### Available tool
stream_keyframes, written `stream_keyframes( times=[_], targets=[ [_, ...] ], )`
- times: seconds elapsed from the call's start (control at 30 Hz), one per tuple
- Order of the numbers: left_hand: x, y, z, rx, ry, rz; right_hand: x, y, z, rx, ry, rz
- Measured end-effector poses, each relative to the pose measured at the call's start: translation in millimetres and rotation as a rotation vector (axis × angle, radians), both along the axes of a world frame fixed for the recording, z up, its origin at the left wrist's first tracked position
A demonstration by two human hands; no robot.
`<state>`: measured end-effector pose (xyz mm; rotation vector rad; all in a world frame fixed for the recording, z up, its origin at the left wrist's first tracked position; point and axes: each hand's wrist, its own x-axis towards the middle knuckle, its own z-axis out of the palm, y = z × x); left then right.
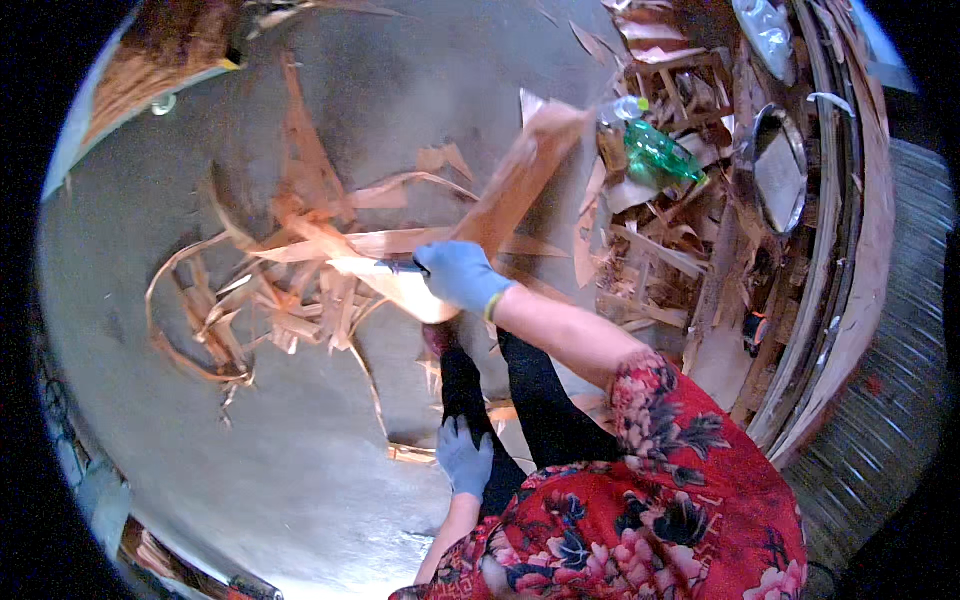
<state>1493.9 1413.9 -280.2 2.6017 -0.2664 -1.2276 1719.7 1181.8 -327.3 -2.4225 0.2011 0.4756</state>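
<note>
My right hand (pixel 462 277), in a grey-blue glove, is closed at the middle of the view. From its front juts a short, dark, narrow object (pixel 403 267); motion blur hides its exact kind. Just under it lies a bright, pale wood-veneer piece (pixel 400 292), and whether the hand touches that is unclear. A wide brown veneer strip (pixel 525 175) slants up and away beyond the hand. My left hand (pixel 465 458), gloved alike, lies on my black-trousered leg with its fingers stretched out and nothing in them.
Torn veneer scraps (pixel 300 310) and a curled strip (pixel 152 300) litter the grey floor to the left. At the right stand a green plastic bottle (pixel 660 153), an oval metal-rimmed tray (pixel 780 170) and a heap of wood scraps (pixel 650 255). A stacked wood bundle (pixel 170 55) sits far left.
</note>
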Motion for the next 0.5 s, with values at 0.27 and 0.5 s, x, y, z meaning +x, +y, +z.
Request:
stream_keyframes(
  times=[0.27, 0.5],
  targets=[
    [-15, 56, -25, -0.340, -0.113, 0.637, -65, -65, 174, 0.836, -0.229, -0.517],
    [117, 7, 124, -1.299, 0.029, 0.818, -156, -109, 264, 1.318, -0.086, -0.609]
  ],
)
